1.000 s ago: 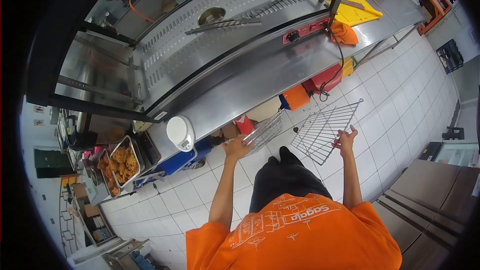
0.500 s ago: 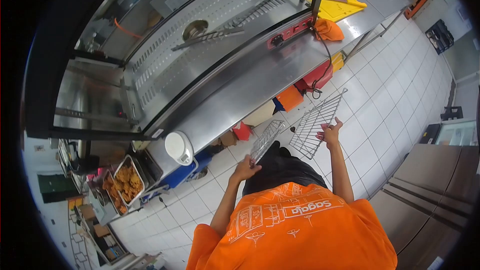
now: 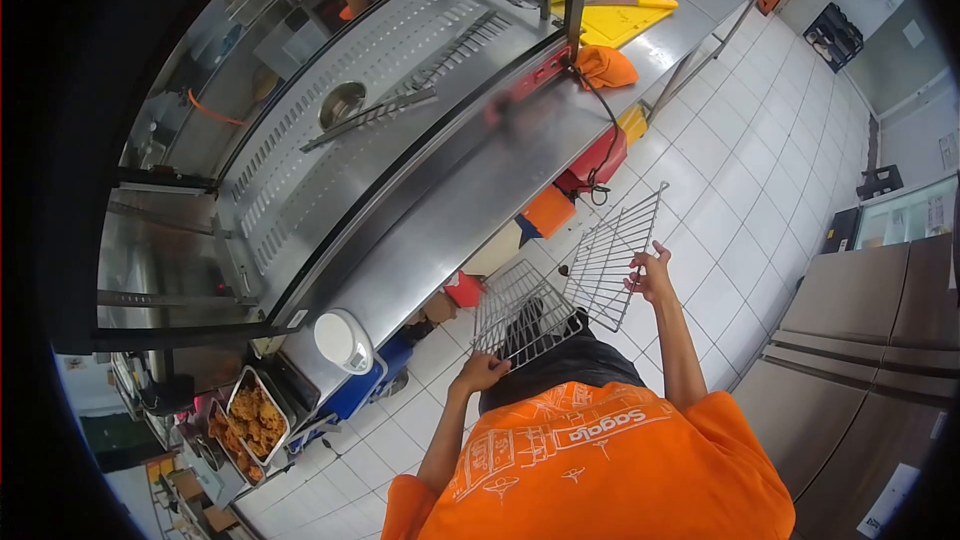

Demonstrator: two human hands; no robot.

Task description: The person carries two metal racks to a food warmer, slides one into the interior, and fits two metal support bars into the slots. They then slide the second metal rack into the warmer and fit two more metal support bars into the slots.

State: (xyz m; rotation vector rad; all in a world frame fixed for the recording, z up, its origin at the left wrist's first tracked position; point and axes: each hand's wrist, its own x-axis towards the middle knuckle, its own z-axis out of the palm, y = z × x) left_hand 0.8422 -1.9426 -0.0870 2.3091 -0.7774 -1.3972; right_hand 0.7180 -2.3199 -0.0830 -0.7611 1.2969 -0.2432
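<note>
My left hand [image 3: 483, 372] is closed on the near corner of a wire rack [image 3: 520, 305], which lies tilted in front of my legs with its grid facing up. A second wire rack [image 3: 612, 258], with long parallel bars, is in my right hand [image 3: 650, 274], its fingers gripping the right edge. Both racks are held over the tiled floor, side by side, their inner edges close together in this view. Ahead stands a glass-sided display cabinet [image 3: 375, 165], with slotted metal strips [image 3: 370, 118] and a round metal bowl [image 3: 343, 105] on its perforated floor.
A white kitchen scale [image 3: 340, 340] sits on the steel counter [image 3: 420, 250]. At lower left is a tray of fried chicken [image 3: 256, 420]. A yellow cutting board [image 3: 625, 12] and orange cloth [image 3: 606, 67] lie at the counter's far end. Steel refrigerators [image 3: 850, 340] stand at right.
The left rack has turned from nearly edge-on to showing its broad face. My left hand has shifted left and down slightly. The right rack stays in my hand, and the view has turned somewhat.
</note>
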